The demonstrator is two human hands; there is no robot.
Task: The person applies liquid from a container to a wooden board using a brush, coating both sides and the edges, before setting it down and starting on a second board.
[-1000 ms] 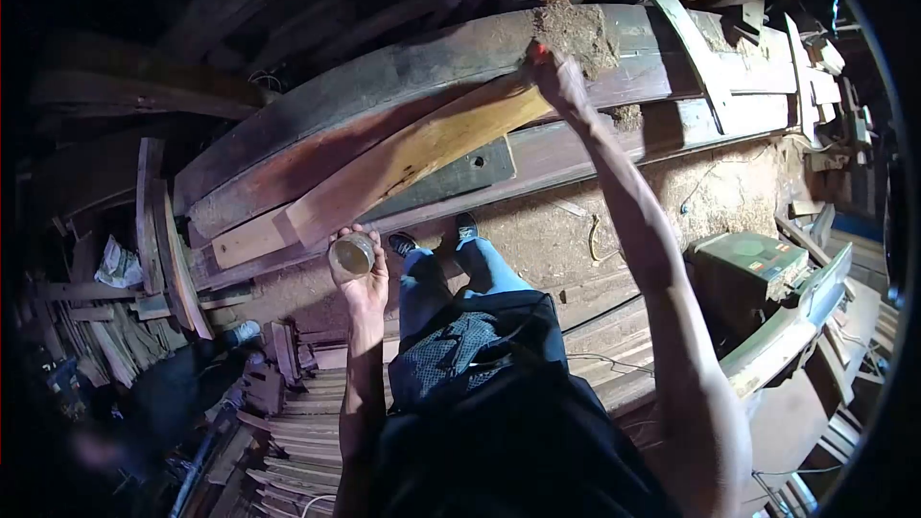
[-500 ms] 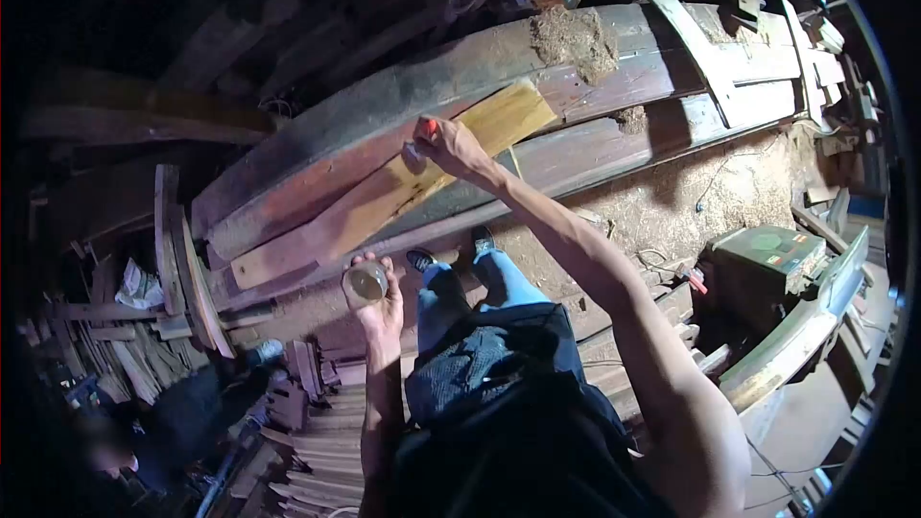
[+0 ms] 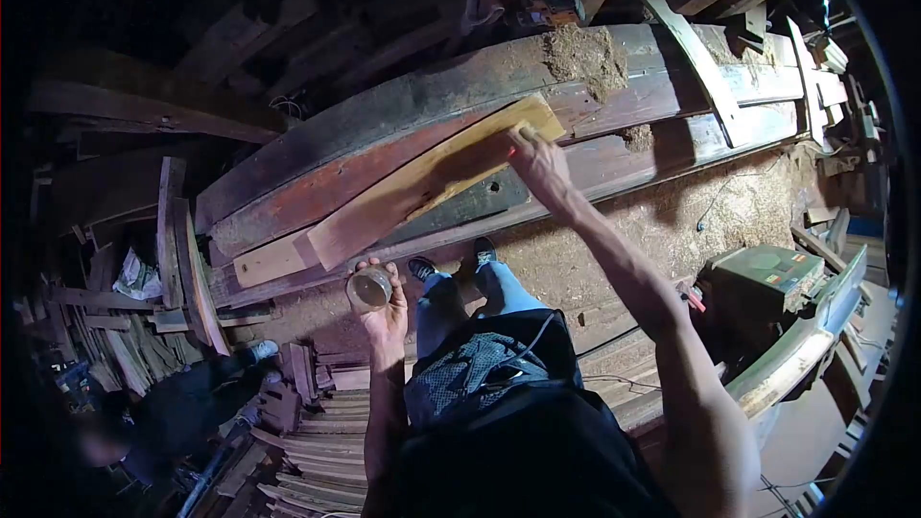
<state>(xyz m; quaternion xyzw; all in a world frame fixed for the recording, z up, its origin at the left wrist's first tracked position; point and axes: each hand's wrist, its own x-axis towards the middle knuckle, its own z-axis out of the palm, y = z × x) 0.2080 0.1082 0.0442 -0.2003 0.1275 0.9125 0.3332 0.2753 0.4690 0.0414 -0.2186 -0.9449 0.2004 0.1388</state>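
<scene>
My left hand (image 3: 384,302) is wrapped round a small clear jar (image 3: 368,290) with something brownish in it, held in front of the bench's near edge. Over the right end of a yellowish wooden plank (image 3: 422,173), my right hand (image 3: 543,171) is closed on a small brush (image 3: 513,150) with a red part showing; the fingers hide most of it. The plank lies slantwise across a bench of long dark beams (image 3: 384,125). Beyond its left end shows a paler piece of wood (image 3: 269,262).
Sawdust (image 3: 587,62) is heaped at the bench's back, near a power tool (image 3: 552,10). A green metal box (image 3: 763,278) stands at right. Stacked wood strips (image 3: 326,451) lie below left, beside another person (image 3: 192,412) in dark clothes.
My right hand has moved right along the plank with the brush, from its middle to its right end. The left hand with the jar stays nearly in place.
</scene>
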